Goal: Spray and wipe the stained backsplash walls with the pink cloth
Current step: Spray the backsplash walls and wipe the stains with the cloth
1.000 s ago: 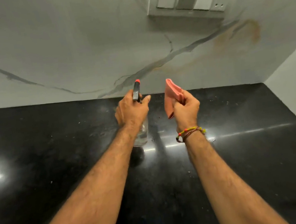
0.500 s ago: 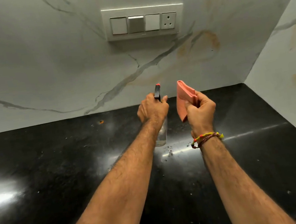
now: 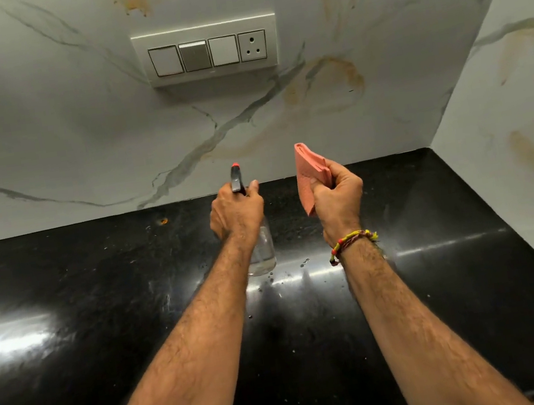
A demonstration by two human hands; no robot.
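Observation:
My left hand (image 3: pixel 236 212) grips a clear spray bottle (image 3: pixel 261 248) with a black head and red nozzle tip, which points at the back wall. My right hand (image 3: pixel 338 200) holds a folded pink cloth (image 3: pixel 310 175) upright, just right of the bottle. Both hands hover above the black counter, short of the white marble backsplash (image 3: pixel 57 129). Brown-orange stains (image 3: pixel 328 85) mark the back wall right of the switch plate, more run higher up, and the right side wall (image 3: pixel 523 115) carries several streaks too.
A switch plate (image 3: pixel 206 51) with three switches and a socket is set in the back wall above my hands. The glossy black counter (image 3: pixel 102 313) carries crumbs, water droplets and a small orange speck near the back edge. The walls meet in a corner at right.
The view has tilted up and pulled back, showing more of the stained wall and the right side wall. Both hands keep their grips and sit a little farther from the wall.

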